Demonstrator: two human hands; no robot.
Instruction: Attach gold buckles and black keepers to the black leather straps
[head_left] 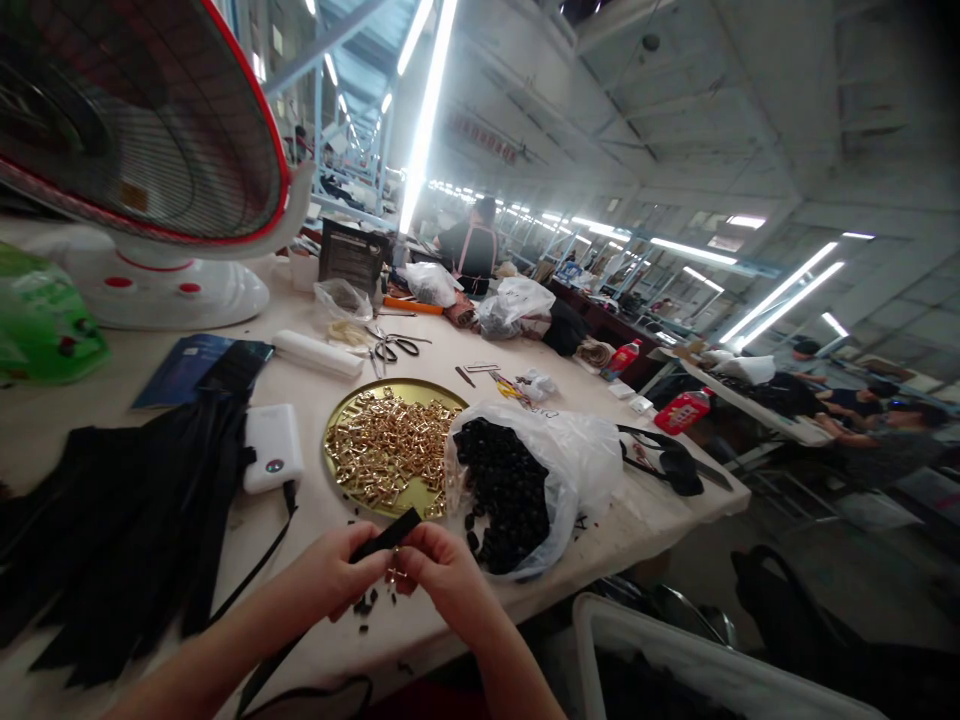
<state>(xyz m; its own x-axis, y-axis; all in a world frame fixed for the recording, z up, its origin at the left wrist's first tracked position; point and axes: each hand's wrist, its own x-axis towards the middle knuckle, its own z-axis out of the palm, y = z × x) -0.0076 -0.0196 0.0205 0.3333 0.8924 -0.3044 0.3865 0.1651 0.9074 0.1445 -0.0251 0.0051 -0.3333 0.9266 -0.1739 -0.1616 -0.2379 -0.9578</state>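
Left hand (349, 568) grips black strap (387, 537); plastic bag (586, 462) bears illegible lettering (545, 413).

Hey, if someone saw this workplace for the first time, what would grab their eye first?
Probably the round tray heaped with shiny gold-coloured pieces, with a plastic bag of black pieces just to its right. The big red-rimmed fan also looms at upper left. In front of the tray, the left hand holds a black strip, the right hand a small metal piece.
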